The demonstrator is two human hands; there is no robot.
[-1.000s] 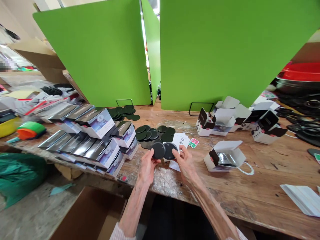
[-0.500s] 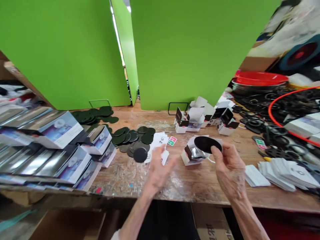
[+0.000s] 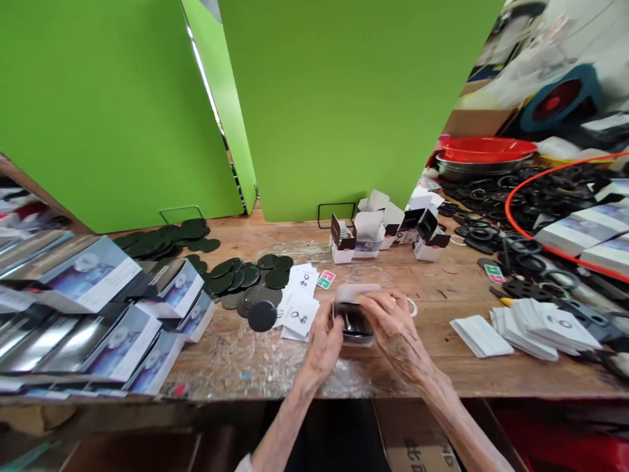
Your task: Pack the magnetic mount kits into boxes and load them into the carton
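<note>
A small cardboard box (image 3: 358, 341) stands open-topped at the table's front, its white flap (image 3: 351, 292) raised at the back. Dark, glossy contents (image 3: 354, 321) show inside the opening. My left hand (image 3: 324, 341) is closed around the box's left side, thumb at the rim. From the right, my right hand (image 3: 393, 328) grips the box's upper edge, with bent fingers over the opening; part of the fingertips is hidden. The black disc from before cannot be told apart from the dark contents. Left of the hands lie printed leaflets (image 3: 299, 311) and loose black discs (image 3: 262, 316).
Closed boxes (image 3: 93, 272) are stacked at left. More open boxes (image 3: 369, 229) stand at the back, below the green panel (image 3: 344, 98). Folded leaflets (image 3: 481, 335), a red basin (image 3: 486, 149) and piled black rings (image 3: 484, 233) lie to the right. A red-and-green card (image 3: 325, 280) lies mid-table.
The box has come left and nearer to me. My left hand has moved onto its side. My right hand has brought the black disc over to the box, where it no longer shows separately.
</note>
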